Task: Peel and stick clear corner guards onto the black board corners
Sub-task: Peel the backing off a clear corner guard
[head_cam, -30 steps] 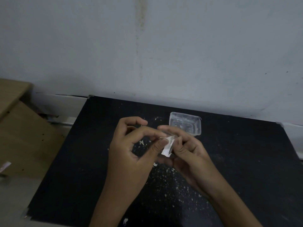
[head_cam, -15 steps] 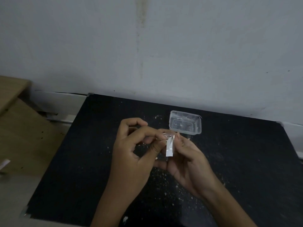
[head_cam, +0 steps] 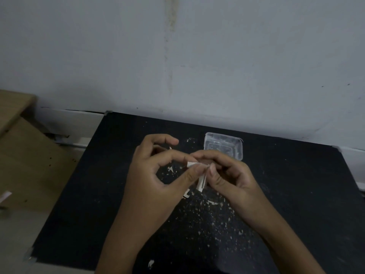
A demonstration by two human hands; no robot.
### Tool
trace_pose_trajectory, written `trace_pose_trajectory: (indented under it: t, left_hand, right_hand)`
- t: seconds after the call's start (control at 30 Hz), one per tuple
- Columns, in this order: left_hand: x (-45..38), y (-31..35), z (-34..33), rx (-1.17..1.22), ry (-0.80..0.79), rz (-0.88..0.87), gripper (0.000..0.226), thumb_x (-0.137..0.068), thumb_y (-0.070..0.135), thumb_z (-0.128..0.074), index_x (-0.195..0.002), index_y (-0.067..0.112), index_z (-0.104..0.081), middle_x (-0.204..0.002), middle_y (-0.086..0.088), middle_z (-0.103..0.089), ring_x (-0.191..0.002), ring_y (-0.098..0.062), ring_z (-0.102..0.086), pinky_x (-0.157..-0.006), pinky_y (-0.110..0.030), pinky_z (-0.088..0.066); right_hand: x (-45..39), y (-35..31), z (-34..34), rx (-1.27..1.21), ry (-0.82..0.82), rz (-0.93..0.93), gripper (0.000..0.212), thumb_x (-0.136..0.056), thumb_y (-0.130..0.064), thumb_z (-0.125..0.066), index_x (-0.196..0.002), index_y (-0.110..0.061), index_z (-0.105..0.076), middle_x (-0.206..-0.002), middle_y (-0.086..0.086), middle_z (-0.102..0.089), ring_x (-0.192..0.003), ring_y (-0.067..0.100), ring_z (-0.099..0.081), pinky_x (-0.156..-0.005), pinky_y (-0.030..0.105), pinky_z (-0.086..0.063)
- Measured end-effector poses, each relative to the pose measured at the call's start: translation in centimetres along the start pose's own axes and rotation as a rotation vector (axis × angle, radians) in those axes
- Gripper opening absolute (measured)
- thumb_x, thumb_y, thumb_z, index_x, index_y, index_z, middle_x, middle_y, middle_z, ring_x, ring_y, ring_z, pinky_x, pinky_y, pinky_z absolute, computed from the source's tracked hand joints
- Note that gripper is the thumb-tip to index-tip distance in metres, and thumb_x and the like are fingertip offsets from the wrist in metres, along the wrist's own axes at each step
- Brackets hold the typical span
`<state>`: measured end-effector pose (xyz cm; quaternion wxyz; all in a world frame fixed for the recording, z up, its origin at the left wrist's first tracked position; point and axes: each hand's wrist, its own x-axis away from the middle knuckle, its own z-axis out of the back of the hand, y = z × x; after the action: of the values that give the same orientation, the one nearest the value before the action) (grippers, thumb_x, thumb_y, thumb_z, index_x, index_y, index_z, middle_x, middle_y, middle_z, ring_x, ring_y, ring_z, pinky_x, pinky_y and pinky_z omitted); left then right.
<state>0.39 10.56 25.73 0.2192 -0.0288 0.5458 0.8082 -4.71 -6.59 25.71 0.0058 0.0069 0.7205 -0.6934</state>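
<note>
At the far left stands a wooden cabinet (head_cam: 17, 155), with a small white strip (head_cam: 5, 196) lying on it. The black board (head_cam: 98, 194) fills the middle. Its far left corner (head_cam: 108, 112) and near left corner (head_cam: 29, 256) each show a pale, clear-looking cap, so those two probably carry guards already, though the light is too dim to be sure.

Over the middle of the board, the left hand (head_cam: 156, 184) pinches the white backing strip (head_cam: 192, 164) between thumb and forefinger. That strip is folded away from the corner guard (head_cam: 202, 179), a small clear piece with a pale strip hanging down from the fingers, held above the board and not touching it. The right hand (head_cam: 231, 178) grips the guard's other side with curled fingers and thumb.

White flecks and torn scraps (head_cam: 207, 214) litter the board below the hands. Beyond the right hand sits a clear plastic box (head_cam: 224, 144), its contents too faint to make out. The far right corner (head_cam: 335, 148) also looks capped.

Judging by this, peeling is under way on this guard, and sticking it on is still to come; the near right corner is out of view.
</note>
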Motion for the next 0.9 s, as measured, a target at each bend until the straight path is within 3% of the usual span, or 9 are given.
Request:
trace_pose_trajectory:
  t: [0.1, 0.2, 0.37, 0.47, 0.6, 0.9]
  left_hand:
    - [-0.1, 0.2, -0.4, -0.015, 0.012, -0.044, 0.017, -0.076, 0.061, -0.070, -0.084, 0.045, -0.070, -0.119, 0.020, -0.051, -0.121, -0.009, -0.052, -0.092, -0.024, -0.044]
    - [0.1, 0.2, -1.4, -0.013, 0.049, -0.078, 0.009, -0.080, 0.053, -0.070, -0.085, 0.046, -0.066, -0.118, 0.014, -0.048, -0.118, -0.015, -0.054, -0.093, -0.027, -0.048]
    - [0.4, -0.3, -2.6, -0.034, 0.154, -0.137, 0.010, -0.083, 0.041, -0.072, -0.086, 0.047, -0.064, -0.115, 0.013, -0.042, -0.119, -0.014, -0.050, -0.097, -0.020, -0.042]
    - [0.8, -0.7, -3.0, -0.056, 0.207, -0.176, 0.011, -0.084, 0.036, -0.073, -0.088, 0.043, -0.066, -0.116, 0.007, -0.042, -0.119, -0.006, -0.046, -0.099, -0.016, -0.037]
    - [1.0, -1.1, -3.4, -0.078, 0.266, -0.205, 0.018, -0.083, 0.026, -0.078, -0.088, 0.038, -0.067, -0.115, 0.002, -0.043, -0.118, -0.001, -0.042, -0.098, -0.013, -0.034]
    - [1.1, -1.4, -3.9, -0.028, 0.310, -0.197, 0.013, -0.082, 0.029, -0.075, -0.085, 0.038, -0.067, -0.111, 0.001, -0.043, -0.111, 0.000, -0.044, -0.092, -0.012, -0.037]
  right_hand:
    - [-0.2, 0.2, -0.1, -0.060, 0.005, -0.029, 0.032, -0.095, -0.029, -0.049, -0.114, -0.012, -0.068, -0.109, 0.012, -0.070, -0.103, 0.026, -0.069, -0.083, 0.031, -0.056]
    - [-0.3, 0.5, -0.8, -0.278, 0.021, -0.128, 0.034, -0.097, -0.027, -0.041, -0.107, -0.009, -0.069, -0.105, 0.018, -0.071, -0.099, 0.025, -0.070, -0.079, 0.030, -0.056]
    - [-0.4, 0.8, -1.9, -0.541, 0.034, -0.199, 0.040, -0.098, -0.028, -0.037, -0.111, 0.000, -0.061, -0.099, 0.016, -0.069, -0.097, 0.023, -0.067, -0.080, 0.036, -0.056]
    - [-0.4, 1.0, -2.1, -0.625, 0.027, -0.225, 0.042, -0.100, -0.028, -0.036, -0.117, 0.005, -0.057, -0.104, 0.021, -0.065, -0.101, 0.027, -0.064, -0.082, 0.041, -0.055]
    - [-0.3, 1.0, -2.3, -0.713, 0.034, -0.251, 0.040, -0.099, -0.030, -0.040, -0.111, -0.002, -0.065, -0.101, 0.021, -0.066, -0.100, 0.027, -0.066, -0.085, 0.045, -0.056]
    - [-0.4, 1.7, -2.2, -0.779, 0.032, -0.277, 0.042, -0.101, -0.032, -0.036, -0.111, -0.004, -0.066, -0.103, 0.018, -0.064, -0.102, 0.026, -0.062, -0.093, 0.050, -0.051]
